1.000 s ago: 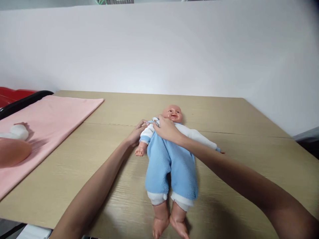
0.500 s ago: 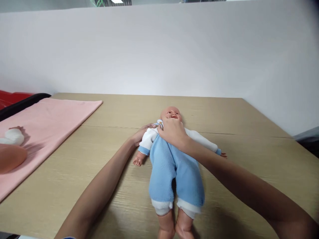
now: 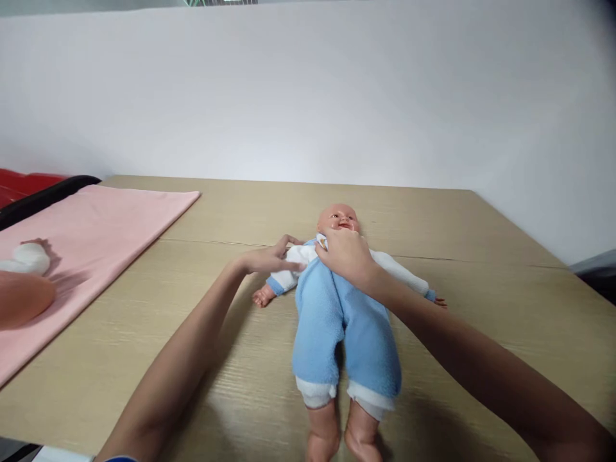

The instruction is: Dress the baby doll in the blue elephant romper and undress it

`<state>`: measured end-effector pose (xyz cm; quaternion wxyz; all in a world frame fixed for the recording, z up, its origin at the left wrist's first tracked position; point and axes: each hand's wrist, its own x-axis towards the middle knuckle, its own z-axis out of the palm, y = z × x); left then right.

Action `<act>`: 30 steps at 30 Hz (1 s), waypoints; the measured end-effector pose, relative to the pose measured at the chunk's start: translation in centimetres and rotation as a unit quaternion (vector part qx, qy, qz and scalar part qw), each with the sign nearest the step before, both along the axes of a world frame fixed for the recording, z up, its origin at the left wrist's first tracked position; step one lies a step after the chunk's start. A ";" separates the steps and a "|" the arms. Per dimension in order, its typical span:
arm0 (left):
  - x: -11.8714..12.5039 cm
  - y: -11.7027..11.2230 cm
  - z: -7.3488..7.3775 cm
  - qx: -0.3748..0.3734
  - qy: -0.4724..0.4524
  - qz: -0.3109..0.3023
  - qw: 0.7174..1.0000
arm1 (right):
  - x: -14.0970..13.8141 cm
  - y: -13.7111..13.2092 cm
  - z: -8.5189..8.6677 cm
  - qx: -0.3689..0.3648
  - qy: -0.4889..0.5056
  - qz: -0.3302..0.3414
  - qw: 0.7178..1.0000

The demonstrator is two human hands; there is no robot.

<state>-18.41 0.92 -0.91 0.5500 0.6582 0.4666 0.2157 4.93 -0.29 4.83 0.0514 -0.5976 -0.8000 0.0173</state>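
A baby doll (image 3: 339, 218) lies on its back on the table, its head at the far end and its bare feet towards me. It wears a blue and white fleece romper (image 3: 317, 321). My right hand (image 3: 349, 256) is closed at the chest, just under the chin, pinching the romper's collar; its fingertips are partly hidden. At the doll's shoulder on the left, my left hand (image 3: 274, 256) has its thumb and fingers apart over the white sleeve. That doll arm stretches out to the left, and the other reaches out to the right.
On the left, a pink cloth (image 3: 129, 215) covers part of the wooden table (image 3: 231, 212). Another doll (image 3: 24, 298), partly out of frame, lies on it. Beyond are a black edge (image 3: 52, 196) and something red (image 3: 24, 185). A white panel (image 3: 308, 96) stands behind the table.
My left hand has drawn back from the collar and spread its fingers over the sleeve. The doll's arm on the left has swung outward. My right hand stays at the collar.
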 end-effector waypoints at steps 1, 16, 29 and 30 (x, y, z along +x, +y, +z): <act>-0.7 -0.2 0.6 0.011 0.070 -0.031 0.997 | 0.0 0.0 0.1 0.002 -0.003 -0.009 1.000; -1.9 0.0 1.3 0.035 0.164 -0.015 0.986 | 2.2 -0.3 -0.6 -0.036 0.055 0.015 0.998; 1.0 4.3 -2.9 -0.038 -0.084 -0.002 0.996 | 11.4 -0.6 -3.5 -0.221 0.371 0.067 0.899; 1.1 4.5 -3.2 -0.046 -0.099 -0.002 0.994 | 11.5 -0.6 -4.3 -0.225 0.407 0.059 0.883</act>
